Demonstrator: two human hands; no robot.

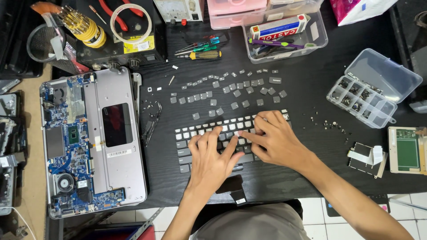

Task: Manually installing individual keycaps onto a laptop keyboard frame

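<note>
A bare laptop keyboard [187, 149] lies on the black table in front of me. My left hand [212, 160] rests flat on its middle, fingers spread, the forefinger reaching toward a key. My right hand [273, 140] presses down on the keyboard's right part, fingers curled, fingertips meeting the left forefinger near a key. Several loose grey keycaps [231, 89] lie scattered just beyond the keyboard. Whether either hand pinches a keycap is hidden by the fingers.
An opened laptop base [111, 138] with blue circuit board lies at the left. A clear compartment box [362, 100] of small parts stands right, tiny screws [331, 126] beside it. Screwdrivers [202, 51], a clear tub [287, 38] and a trackpad part [407, 149] surround the work.
</note>
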